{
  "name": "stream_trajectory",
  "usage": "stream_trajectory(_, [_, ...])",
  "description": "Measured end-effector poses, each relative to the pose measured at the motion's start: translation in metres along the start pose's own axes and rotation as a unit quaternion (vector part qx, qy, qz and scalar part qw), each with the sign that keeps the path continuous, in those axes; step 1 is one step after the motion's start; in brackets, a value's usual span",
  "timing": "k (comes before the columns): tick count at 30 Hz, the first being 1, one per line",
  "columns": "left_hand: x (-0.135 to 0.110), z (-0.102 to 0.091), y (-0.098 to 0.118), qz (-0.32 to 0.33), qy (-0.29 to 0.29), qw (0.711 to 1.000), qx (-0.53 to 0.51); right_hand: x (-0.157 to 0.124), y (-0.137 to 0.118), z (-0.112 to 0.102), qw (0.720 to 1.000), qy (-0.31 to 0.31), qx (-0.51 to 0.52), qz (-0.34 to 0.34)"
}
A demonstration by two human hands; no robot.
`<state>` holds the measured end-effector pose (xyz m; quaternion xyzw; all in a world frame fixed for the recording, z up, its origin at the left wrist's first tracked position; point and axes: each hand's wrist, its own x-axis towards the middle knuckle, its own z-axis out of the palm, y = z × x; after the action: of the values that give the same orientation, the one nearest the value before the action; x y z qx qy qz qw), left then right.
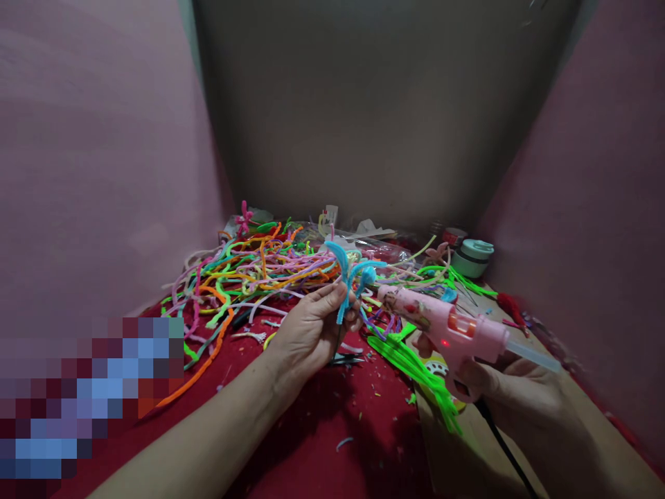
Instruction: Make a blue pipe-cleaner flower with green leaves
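Note:
Between the thumb and fingers of my left hand (316, 319) is a blue pipe-cleaner flower (343, 267), held upright with its fuzzy petals spread above the fingertips. My right hand (512, 384) is wrapped round the handle of a pink hot glue gun (451, 329). A small red light glows on the gun's side, and a pale glue stick (533, 355) juts out of its back end. The nozzle points left at the flower, with a small gap between them. Part of the flower's lower end is hidden by my left fingers.
Tangled, many-coloured pipe cleaners (264, 270) heap up at the back left on a red cloth (364, 430). Bright green pipe cleaners (418, 378) lie below the gun beside scissors (347, 359). A mint lidded container (472, 258) stands at the back right. Pink walls rise on both sides.

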<state>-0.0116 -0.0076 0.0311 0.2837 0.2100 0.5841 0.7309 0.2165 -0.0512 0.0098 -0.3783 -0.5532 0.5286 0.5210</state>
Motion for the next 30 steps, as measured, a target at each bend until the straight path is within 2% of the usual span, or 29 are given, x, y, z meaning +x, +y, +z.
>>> stream_trajectory(19, [-0.0008, 0.0014, 0.0006, 0.0, 0.015, 1.0, 0.004, -0.0006, 0.0044, -0.0017, 1.0, -0.005, -0.008, 0.006])
stream_trajectory(27, [-0.001, 0.0015, 0.001, -0.002, 0.013, 1.0, 0.01, -0.001, -0.0026, 0.0026, 0.999, -0.02, -0.016, -0.021])
stream_trajectory(30, [-0.0013, 0.0019, 0.0005, 0.0, 0.01, 1.0, 0.011, -0.0005, -0.0036, 0.0033, 1.0, -0.008, -0.02, -0.023])
